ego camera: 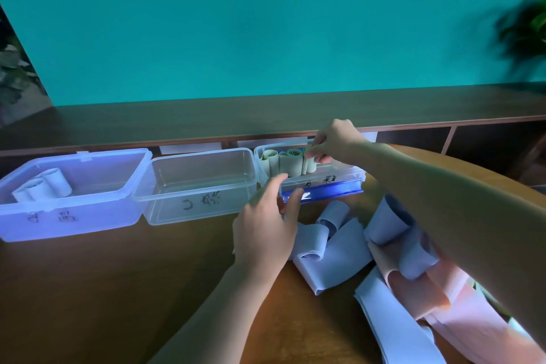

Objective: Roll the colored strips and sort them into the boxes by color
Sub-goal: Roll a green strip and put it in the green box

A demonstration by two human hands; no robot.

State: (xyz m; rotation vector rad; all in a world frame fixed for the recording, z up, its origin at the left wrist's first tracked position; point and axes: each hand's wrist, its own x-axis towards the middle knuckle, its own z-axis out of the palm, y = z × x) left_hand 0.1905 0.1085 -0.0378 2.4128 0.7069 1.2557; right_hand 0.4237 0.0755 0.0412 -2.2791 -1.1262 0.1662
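Right hand (331, 142) over the far right box (339, 174), pinching a green roll (310, 163) beside other green rolls (283, 162). Left hand (267, 224) relaxed, fingers loose, touching that box's near left corner. Loose white and pink strips (393, 272) heaped near right on the table (88, 289).

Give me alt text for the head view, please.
The right hand lowers a green roll into the right box beside other green rolls, while the left hand hovers open at its front. The middle box is empty, the left box holds white rolls; loose strips lie nearby.
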